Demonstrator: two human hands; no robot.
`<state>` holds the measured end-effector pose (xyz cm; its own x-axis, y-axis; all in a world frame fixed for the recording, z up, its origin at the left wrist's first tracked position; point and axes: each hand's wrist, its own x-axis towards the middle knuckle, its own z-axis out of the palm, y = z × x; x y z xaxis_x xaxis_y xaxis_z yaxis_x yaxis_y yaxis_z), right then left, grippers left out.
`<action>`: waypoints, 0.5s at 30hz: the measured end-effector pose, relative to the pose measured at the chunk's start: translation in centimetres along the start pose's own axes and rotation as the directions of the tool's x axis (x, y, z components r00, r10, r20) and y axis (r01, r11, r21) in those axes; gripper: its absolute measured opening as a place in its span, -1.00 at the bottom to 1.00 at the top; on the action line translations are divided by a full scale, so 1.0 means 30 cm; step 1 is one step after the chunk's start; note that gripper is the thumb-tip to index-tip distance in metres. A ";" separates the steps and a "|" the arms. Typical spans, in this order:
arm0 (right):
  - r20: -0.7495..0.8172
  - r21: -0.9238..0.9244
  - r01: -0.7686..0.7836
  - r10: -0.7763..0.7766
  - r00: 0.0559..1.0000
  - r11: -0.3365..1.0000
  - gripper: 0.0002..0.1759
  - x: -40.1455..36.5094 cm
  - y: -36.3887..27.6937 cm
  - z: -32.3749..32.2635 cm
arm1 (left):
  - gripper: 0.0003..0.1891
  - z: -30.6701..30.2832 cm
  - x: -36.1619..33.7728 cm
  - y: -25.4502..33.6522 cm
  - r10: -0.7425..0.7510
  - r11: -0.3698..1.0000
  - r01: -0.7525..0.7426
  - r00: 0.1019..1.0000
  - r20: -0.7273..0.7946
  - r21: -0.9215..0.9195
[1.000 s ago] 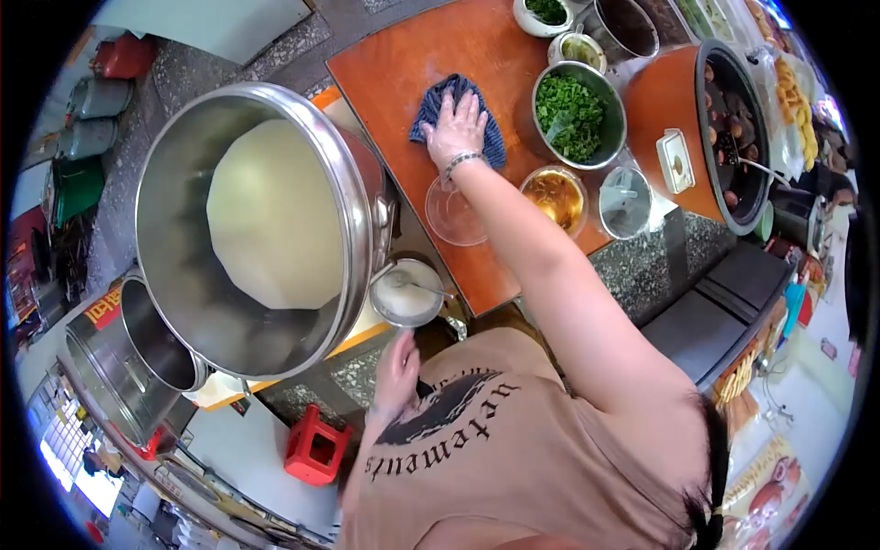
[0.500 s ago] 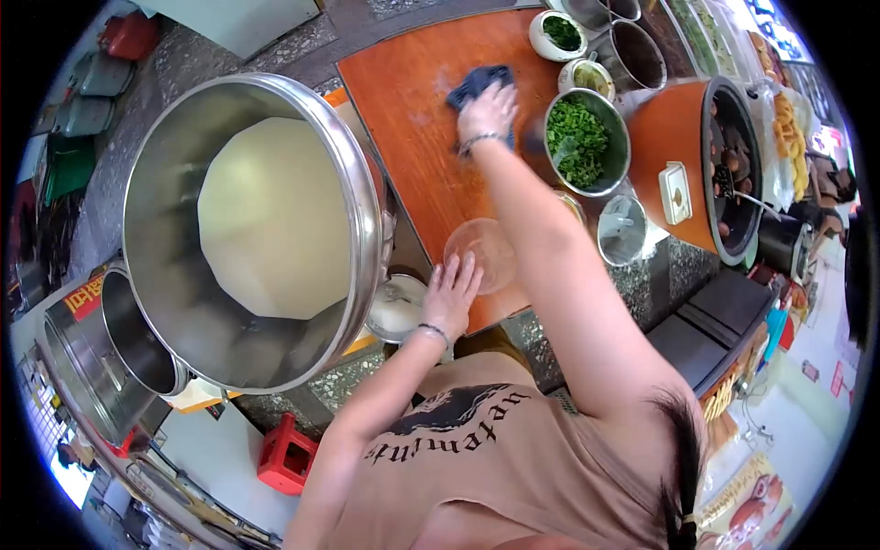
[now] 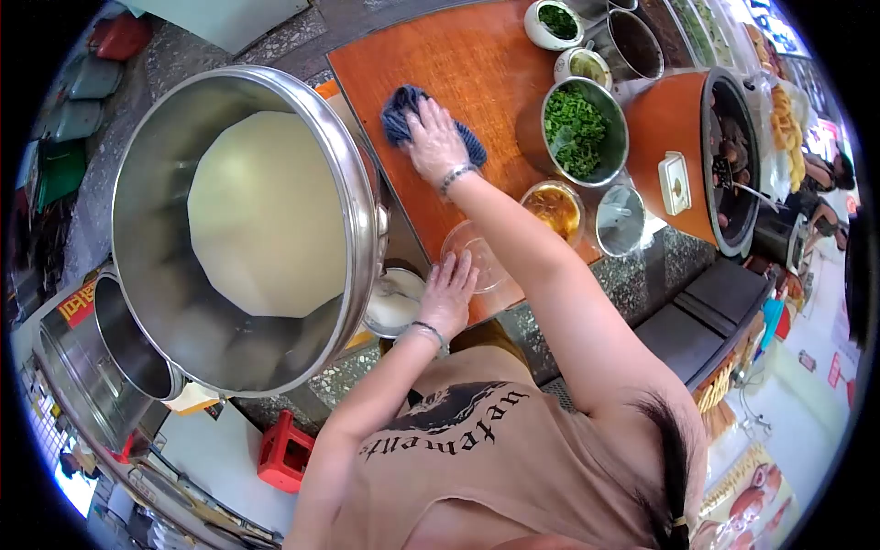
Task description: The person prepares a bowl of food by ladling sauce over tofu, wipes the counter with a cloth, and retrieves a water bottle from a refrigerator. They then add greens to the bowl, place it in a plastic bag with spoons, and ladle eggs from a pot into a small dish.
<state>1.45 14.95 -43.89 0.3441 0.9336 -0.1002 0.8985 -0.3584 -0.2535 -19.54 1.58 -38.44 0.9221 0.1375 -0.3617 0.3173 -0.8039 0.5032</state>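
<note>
My right hand [image 3: 435, 145] presses on a dark blue cloth [image 3: 401, 112] on the orange-brown wooden table [image 3: 367, 55]; its fingers lie over the cloth, which bunches out on both sides. My left hand [image 3: 447, 298] rests at the table's near edge, fingers stretched out over the rim of a clear plastic bowl [image 3: 484, 266]. Beside that hand is a container of white powder or grains [image 3: 394, 301]. Near my right forearm stand a bowl of yellow-brown sauce [image 3: 553, 211] and a metal pot of chopped greens [image 3: 576, 128].
A big steel pot of pale liquid [image 3: 266, 215] stands to the left. Along the right are small jars [image 3: 555, 25], a clear cup [image 3: 621, 220] and an orange-brown cooker [image 3: 674, 151] with a ladle. A red stool [image 3: 286, 454] is on the floor.
My right hand has slid the cloth left and slightly nearer across the table. The sauce bowl, mostly hidden by my arm before, now shows. My left hand has stayed at the clear bowl.
</note>
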 end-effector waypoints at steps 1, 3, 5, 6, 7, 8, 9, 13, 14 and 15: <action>0.007 0.000 -0.006 0.006 1.000 1.000 -0.32 -0.024 0.017 0.008 | -0.32 -0.002 -0.012 0.008 0.004 1.000 -0.004 1.000 0.006 -0.005; -0.094 -0.053 -0.217 0.211 0.973 0.975 -0.31 -0.037 0.078 0.026 | -0.33 -0.018 -0.012 0.001 -0.010 0.999 0.009 1.000 -0.030 -0.031; -0.251 -0.105 -0.394 0.359 0.899 0.913 -0.29 0.046 0.170 0.044 | -0.34 -0.036 -0.024 0.002 -0.017 0.998 0.012 0.997 -0.079 -0.069; -0.355 0.021 -0.451 0.428 0.831 0.892 -0.27 0.106 0.205 0.039 | -0.35 -0.045 -0.040 0.004 -0.025 0.994 0.012 0.992 -0.122 -0.107; -0.344 0.121 -0.494 0.503 0.792 0.861 -0.26 0.183 0.233 0.003 | -0.35 -0.062 -0.049 0.002 -0.029 0.995 0.017 0.993 -0.118 -0.101; -0.383 0.149 -0.499 0.515 0.767 0.854 -0.25 0.257 0.263 0.007 | -0.40 -0.082 -0.056 0.003 -0.053 0.989 0.030 0.986 -0.156 -0.148; -0.370 0.189 -0.474 0.509 0.777 0.860 -0.25 0.311 0.265 -0.013 | -0.45 -0.085 -0.069 0.001 -0.077 0.980 0.040 0.979 -0.186 -0.197; -0.154 -0.104 -0.124 0.107 0.982 0.987 -0.27 0.272 0.114 0.006 | -0.39 -0.041 -0.087 -0.011 -0.055 0.991 0.035 0.985 -0.164 -0.127; -0.188 -0.130 -0.077 0.052 0.981 0.989 -0.27 0.203 0.078 0.036 | -0.39 -0.034 -0.093 -0.004 -0.046 0.991 0.026 0.987 -0.156 -0.129; -0.170 -0.046 -0.068 0.059 0.984 0.997 -0.28 0.129 0.043 0.043 | -0.37 -0.033 -0.102 -0.001 -0.013 0.992 -0.004 0.990 -0.138 -0.124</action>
<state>3.60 18.10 -45.85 0.4381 0.8975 0.0497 0.8845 -0.4206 -0.2018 -22.15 1.74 -36.56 0.9397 0.2267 -0.2561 0.3383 -0.7266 0.5979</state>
